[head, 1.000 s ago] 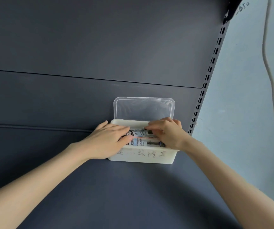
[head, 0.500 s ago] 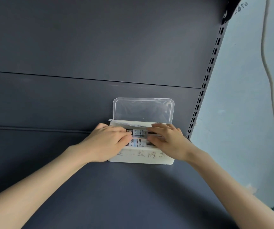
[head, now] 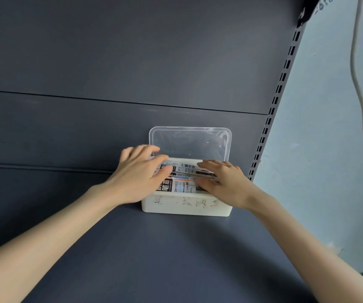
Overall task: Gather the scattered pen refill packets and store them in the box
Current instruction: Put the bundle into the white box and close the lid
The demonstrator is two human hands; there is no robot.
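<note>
A cream plastic box (head: 187,207) with handwriting on its front stands on a dark shelf, against the back panel. Its clear lid (head: 190,143) stands upright behind it. Several pen refill packets (head: 181,184) lie stacked inside, with printed labels showing. My left hand (head: 135,178) rests flat on the left end of the packets, fingers spread. My right hand (head: 222,182) lies flat on their right end, its fingertips on the top packet. Both hands press on the packets; neither grips one. The packets' ends are hidden under my hands.
The dark grey shelf surface (head: 154,259) extends in front of the box. A slotted metal upright (head: 272,106) runs along the right. Beyond it is a pale wall with a hanging white cable (head: 360,88).
My left hand has shifted up toward the box's back edge and spread its fingers. More packet labels show between my hands. The right hand has stayed almost in place.
</note>
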